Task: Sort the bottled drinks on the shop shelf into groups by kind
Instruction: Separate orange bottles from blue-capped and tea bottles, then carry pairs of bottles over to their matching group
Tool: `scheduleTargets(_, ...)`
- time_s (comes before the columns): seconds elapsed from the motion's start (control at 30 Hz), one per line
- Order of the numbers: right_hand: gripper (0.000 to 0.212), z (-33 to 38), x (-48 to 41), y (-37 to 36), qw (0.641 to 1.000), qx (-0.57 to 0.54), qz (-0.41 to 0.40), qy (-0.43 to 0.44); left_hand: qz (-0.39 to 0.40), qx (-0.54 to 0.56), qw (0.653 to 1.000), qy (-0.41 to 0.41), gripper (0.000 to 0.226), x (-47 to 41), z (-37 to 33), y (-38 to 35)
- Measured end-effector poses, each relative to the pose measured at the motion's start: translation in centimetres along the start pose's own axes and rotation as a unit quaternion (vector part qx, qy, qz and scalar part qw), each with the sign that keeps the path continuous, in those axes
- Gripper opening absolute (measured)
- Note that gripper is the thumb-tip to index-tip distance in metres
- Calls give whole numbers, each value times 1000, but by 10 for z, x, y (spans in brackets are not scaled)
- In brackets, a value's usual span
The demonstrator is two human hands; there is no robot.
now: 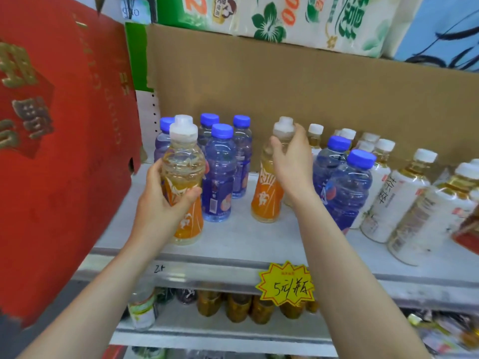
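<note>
Seemingly, left grip (160, 203) clasps bottle (182, 161), right (290, 164) another (267, 200)

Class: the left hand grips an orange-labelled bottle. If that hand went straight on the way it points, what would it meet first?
Probably the cluster of blue-capped bottles right behind the left hand and its orange-labelled bottle; depth is hard to judge.
</note>
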State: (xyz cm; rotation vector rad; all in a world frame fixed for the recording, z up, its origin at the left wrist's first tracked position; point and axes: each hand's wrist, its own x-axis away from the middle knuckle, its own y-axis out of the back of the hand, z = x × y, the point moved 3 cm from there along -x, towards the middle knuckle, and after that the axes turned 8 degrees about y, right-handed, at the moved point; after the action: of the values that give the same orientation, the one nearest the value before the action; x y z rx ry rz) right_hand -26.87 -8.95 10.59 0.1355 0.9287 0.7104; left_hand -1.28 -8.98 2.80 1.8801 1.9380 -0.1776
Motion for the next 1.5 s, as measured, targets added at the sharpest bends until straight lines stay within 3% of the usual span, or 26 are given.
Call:
scheduleTargets(0.1, 49, 2, 24, 4, 997, -73, 0, -16, -7, 12, 1000, 22, 63, 5, 4, -5)
scheduleTargets(0.2, 76, -6, 54, -2, 989, -123, 49, -67, 0, 5, 999, 41, 64, 8, 7, -10)
scheduleTargets(0.27, 82, -20, 65, -10, 983, -136, 69, -100, 19, -4, 998, 54, 68, 10, 10, -15)
scheduleTargets(0.37, 71, -29, 73, -17, 975, -136, 98, -146, 34, -7, 997, 67, 74, 15, 13, -20)
scheduleTargets(0.53, 57, -27, 88, 2, 971, -176, 91, -136, 34, 31, 997, 62, 56, 24, 4, -26)
scheduleTargets(0.67, 34, -13, 116, 42, 967, -203, 88, -126, 76, 103, 989, 76, 56, 48, -11, -40)
scheduleTargets(0.83, 52, -7, 163, 99, 967, -205, 45, -143, 163, 190, 961, 116, 54, 86, -34, -58)
scheduleTargets(1.13, 40, -43, 253, 206, 955, -173, -41, -238, 297, 182, 926, 148, 36, 180, -43, -118)
scheduleTargets(1.37, 49, -103, 290, 300, 945, -143, -102, -275, 367, 169, 906, 123, 38, 239, -77, -212)
scheduleTargets(1.5, 74, -148, 291, 367, 946, -107, -117, -282, 395, 168, 896, 108, 46, 267, -108, -285)
